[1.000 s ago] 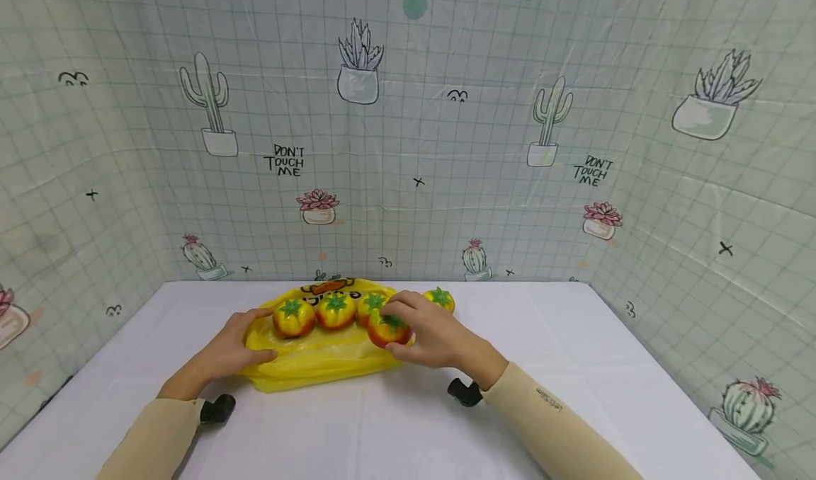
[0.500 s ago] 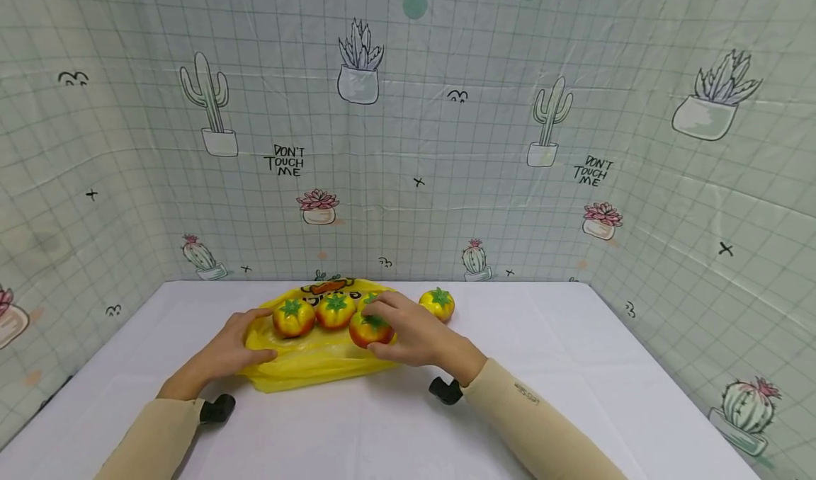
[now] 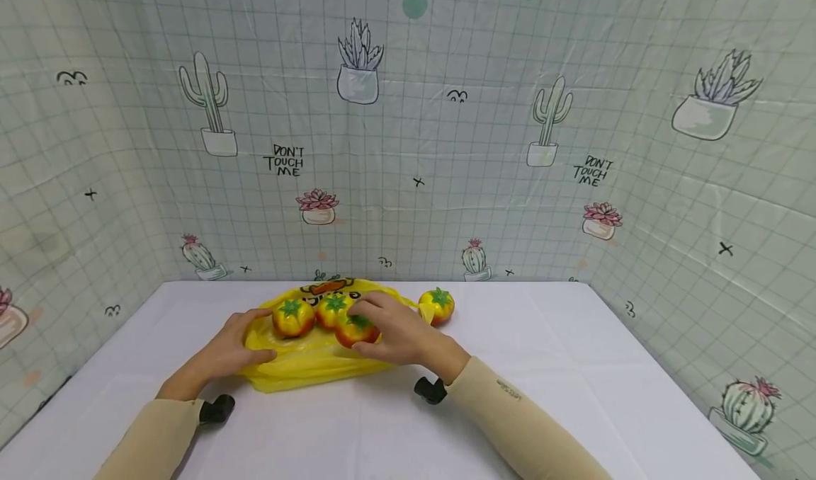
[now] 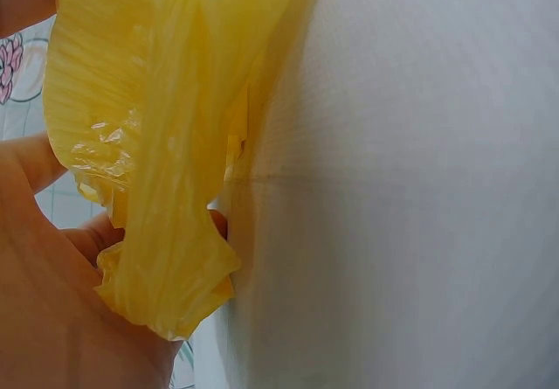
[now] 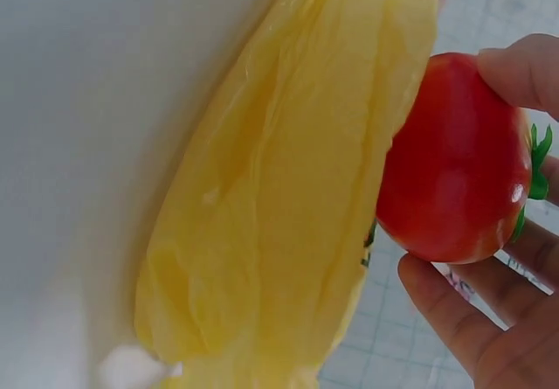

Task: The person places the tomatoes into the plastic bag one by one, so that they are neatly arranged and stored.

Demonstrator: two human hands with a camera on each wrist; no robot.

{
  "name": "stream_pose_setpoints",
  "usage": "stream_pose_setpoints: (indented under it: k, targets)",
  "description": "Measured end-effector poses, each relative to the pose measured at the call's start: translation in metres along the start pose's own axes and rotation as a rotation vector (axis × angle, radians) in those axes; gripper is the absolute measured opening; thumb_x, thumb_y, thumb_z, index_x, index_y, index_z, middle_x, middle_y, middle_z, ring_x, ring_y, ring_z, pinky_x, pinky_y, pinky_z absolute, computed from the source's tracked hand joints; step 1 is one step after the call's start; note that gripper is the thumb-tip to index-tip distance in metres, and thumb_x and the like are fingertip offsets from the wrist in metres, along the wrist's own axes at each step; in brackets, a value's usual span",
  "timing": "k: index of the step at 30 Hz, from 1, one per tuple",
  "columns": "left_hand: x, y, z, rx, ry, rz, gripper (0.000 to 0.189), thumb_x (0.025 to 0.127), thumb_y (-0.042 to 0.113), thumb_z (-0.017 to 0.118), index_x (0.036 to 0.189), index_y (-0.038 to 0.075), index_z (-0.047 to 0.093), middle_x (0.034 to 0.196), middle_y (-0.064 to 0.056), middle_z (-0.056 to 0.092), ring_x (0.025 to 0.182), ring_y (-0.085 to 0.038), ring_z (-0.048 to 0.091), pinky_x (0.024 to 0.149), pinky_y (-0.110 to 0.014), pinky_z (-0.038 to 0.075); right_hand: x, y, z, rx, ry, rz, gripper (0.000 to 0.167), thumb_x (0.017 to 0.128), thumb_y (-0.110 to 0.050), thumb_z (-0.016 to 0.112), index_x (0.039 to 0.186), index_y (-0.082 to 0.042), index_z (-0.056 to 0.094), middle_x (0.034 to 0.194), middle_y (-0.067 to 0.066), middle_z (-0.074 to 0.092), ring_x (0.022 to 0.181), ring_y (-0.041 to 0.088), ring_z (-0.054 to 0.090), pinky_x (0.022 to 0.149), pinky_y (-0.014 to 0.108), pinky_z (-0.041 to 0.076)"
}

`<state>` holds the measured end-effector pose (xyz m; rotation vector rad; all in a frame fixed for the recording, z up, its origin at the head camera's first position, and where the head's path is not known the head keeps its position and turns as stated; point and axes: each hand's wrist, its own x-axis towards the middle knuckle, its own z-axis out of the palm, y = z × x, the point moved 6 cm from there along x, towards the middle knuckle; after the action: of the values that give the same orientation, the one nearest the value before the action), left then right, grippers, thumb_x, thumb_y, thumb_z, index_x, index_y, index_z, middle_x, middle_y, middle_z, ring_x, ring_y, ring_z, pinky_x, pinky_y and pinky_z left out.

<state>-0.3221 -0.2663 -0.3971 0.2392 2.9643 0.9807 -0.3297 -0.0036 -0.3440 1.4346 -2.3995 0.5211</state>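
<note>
In the head view a yellow plastic bag (image 3: 306, 377) lies spread on the table. My left hand (image 3: 232, 349) holds its left edge, thumb and fingers apart; the left wrist view shows the crumpled bag (image 4: 175, 144) against the hand (image 4: 61, 284). Between the thumb and fingers of my right hand (image 3: 397, 331) is a shiny red-and-yellow tomato (image 3: 355, 333) with green leaves, low over the bag's middle. From below, the right wrist view shows this tomato (image 5: 458, 162) red, beside the bag's side. Two more tomatoes, one left (image 3: 293, 318) and one central (image 3: 333, 309), sit at the bag.
Another tomato (image 3: 440, 303) stands on the white table (image 3: 542, 367) to the right, partly covered by a yellow flap of the bag. Black wrist mounts (image 3: 217, 409) stick out under both sleeves. A cactus-print cloth (image 3: 408, 126) encloses the back and sides.
My right hand has moved left over the bag with the tomato. A tomato behind it is now hidden. A bag flap has come up before the right-hand tomato. The left hand stays put.
</note>
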Motion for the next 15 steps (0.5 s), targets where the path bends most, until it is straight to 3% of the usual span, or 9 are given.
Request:
stream_pose_setpoints:
  k: [15]
  targets:
    - [-0.001, 0.001, 0.000, -0.007, 0.007, 0.003, 0.081, 0.077, 0.033, 0.075, 0.141, 0.002, 0.036, 0.134, -0.030, 0.032, 0.119, -0.046, 0.037, 0.099, -0.067, 0.030, 0.022, -0.005, 0.022, 0.053, -0.090, 0.096, 0.047, 0.087, -0.040, 0.067, 0.128, -0.021, 0.055, 0.131, -0.001, 0.048, 0.116, 0.013, 0.047, 0.098, 0.026, 0.042]
